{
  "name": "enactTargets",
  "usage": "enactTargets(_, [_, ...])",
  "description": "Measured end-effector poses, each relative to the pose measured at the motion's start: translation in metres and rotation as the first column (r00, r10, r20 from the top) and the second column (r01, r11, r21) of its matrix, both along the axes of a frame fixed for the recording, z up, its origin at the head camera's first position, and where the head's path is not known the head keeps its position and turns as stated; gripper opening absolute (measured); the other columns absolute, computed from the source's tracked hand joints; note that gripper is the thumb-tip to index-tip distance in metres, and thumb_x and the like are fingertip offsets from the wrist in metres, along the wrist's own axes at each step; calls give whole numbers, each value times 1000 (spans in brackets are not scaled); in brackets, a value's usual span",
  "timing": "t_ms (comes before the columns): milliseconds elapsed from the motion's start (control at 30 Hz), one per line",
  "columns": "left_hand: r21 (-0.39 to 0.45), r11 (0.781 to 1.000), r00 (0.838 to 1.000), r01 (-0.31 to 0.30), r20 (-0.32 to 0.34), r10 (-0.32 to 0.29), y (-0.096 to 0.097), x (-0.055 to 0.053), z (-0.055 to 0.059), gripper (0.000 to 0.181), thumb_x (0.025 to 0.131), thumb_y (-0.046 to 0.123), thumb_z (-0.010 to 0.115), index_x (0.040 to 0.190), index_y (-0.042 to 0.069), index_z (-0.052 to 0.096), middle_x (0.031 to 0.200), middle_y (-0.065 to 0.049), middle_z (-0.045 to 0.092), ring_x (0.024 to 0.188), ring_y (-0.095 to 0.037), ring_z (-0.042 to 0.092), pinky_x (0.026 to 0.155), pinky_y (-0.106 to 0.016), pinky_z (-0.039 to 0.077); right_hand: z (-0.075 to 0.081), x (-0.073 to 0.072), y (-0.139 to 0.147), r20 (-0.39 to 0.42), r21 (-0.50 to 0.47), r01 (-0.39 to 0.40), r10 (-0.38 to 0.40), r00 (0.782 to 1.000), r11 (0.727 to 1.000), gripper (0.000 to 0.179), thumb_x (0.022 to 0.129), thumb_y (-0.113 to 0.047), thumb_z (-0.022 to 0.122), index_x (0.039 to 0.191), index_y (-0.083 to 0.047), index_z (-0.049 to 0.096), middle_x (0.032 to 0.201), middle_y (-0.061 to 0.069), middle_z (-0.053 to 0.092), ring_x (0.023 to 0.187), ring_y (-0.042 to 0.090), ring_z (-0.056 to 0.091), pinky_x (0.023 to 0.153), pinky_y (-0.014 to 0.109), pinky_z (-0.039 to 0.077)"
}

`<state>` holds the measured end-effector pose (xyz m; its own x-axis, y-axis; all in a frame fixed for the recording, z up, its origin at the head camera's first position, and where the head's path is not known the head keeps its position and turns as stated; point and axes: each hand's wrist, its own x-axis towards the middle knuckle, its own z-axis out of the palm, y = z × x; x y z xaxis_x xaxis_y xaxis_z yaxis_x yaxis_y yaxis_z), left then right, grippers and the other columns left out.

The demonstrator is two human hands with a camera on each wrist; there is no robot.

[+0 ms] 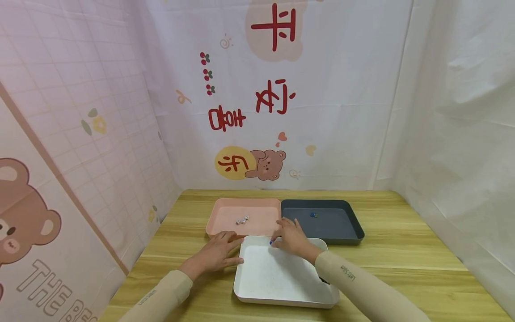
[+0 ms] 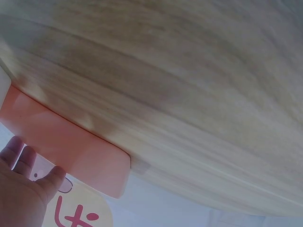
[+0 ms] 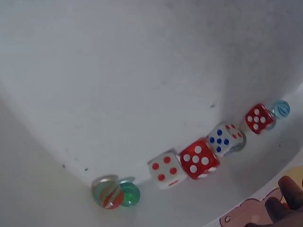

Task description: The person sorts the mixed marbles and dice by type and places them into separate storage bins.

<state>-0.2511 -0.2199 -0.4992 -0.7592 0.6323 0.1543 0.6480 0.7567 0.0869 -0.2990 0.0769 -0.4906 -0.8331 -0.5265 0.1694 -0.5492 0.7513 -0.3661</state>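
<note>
Observing the white tray (image 1: 281,275), we see the right hand (image 1: 292,237) over its far side, pinching a small blue piece (image 1: 271,243) at the hand's left; the left hand (image 1: 216,253), outstretched, touches the tray's left side.

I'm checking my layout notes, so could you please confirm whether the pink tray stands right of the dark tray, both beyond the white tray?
Not quite: the head view shows the pink tray left of the dark tray, both indeed beyond the white tray.
</note>
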Motion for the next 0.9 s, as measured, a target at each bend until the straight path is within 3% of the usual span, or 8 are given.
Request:
enactTargets(367, [-8, 1000, 1000, 4, 3, -4, 0, 1, 2, 71, 96, 61, 50, 145, 10, 52, 141, -17, 44, 128, -34, 42, 108, -50, 36, 21, -12, 14, 45, -82, 41, -38, 998, 996, 8, 89, -26, 76, 95, -22, 79, 146, 20, 47, 136, 42, 40, 109, 60, 33])
enactTargets(900, [0, 1000, 1000, 2, 13, -2, 0, 1, 3, 71, 96, 61, 50, 145, 11, 51, 141, -17, 43, 129, -34, 41, 108, -51, 36, 42, -34, 57, 91, -149, 184, -171, 981, 972, 21, 90, -26, 74, 106, -14, 78, 149, 24, 41, 134, 49, 39, 104, 65, 34])
